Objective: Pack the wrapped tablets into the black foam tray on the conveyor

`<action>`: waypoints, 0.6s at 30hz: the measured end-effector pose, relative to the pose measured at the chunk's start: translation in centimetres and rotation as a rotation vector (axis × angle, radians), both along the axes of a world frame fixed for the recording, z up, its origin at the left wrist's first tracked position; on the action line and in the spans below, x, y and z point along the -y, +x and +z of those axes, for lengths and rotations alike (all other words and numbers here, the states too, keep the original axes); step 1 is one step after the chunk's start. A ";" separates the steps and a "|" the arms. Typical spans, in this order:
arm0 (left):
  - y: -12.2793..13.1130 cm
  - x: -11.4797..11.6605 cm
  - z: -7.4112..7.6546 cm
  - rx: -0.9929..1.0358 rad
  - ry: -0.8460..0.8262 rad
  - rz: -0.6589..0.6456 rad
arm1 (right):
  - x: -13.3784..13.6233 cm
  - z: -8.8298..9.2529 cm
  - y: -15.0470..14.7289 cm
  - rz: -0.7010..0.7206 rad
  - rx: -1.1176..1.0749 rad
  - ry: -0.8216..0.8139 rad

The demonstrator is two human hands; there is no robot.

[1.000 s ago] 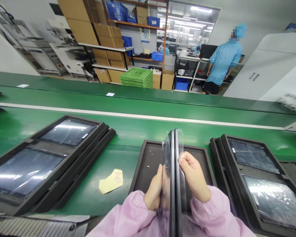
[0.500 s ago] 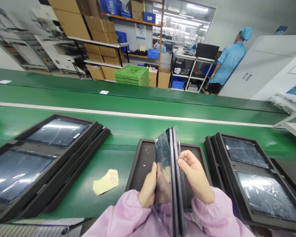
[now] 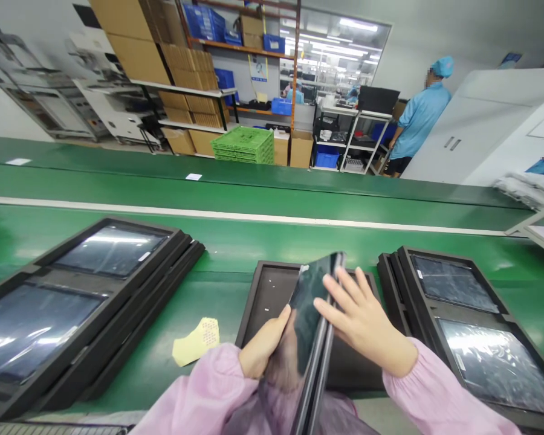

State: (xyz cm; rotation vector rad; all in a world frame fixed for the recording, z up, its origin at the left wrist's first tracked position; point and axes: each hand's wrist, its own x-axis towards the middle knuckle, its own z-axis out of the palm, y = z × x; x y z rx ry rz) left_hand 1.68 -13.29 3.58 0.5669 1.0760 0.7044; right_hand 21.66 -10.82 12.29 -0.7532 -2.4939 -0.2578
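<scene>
I hold a dark tablet wrapped in clear film, tilted on its edge above an empty black tray in front of me. My left hand grips its lower left side from behind, thumb on the screen face. Over the tablet's upper right side lies my right hand, its fingers stretched out and spread and resting on the screen. Both wrists are in pink sleeves.
Stacked black trays with two tablets lie at left, and another stack with two tablets at right, on the green conveyor. A yellow slip lies beside the middle tray. A person in blue stands by shelves far back.
The tablet has tipped from upright on edge to leaning right, screen now facing me. My right hand let go of its pinch on the film and spread flat on the tablet.
</scene>
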 end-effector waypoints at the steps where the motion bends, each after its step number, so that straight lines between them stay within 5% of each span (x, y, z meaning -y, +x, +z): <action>1: -1.2 -0.2 0.4 -0.043 0.031 -0.102 | 0.0 0.5 0.4 0.068 0.079 0.042; 3: -3.9 -0.8 1.3 -0.087 0.082 -0.256 | 0.1 0.9 1.1 0.136 0.082 0.001; 6: -6.8 -1.5 2.1 -0.028 0.142 -0.303 | 0.4 0.3 1.4 -0.040 -0.231 -0.328; 10: -5.3 -0.4 2.2 0.287 0.270 0.067 | 0.5 -1.6 -0.3 -0.416 -0.753 -0.845; 13: -2.1 1.8 1.9 0.431 0.190 0.287 | 0.2 -3.1 -1.5 -0.388 -1.027 -1.081; 15: -0.8 3.1 1.7 0.401 0.084 0.339 | -0.3 -4.1 -1.3 -0.368 -1.058 -1.156; 18: -0.4 3.9 1.4 0.388 -0.025 0.410 | -1.3 -5.1 0.2 -0.463 -0.799 -1.050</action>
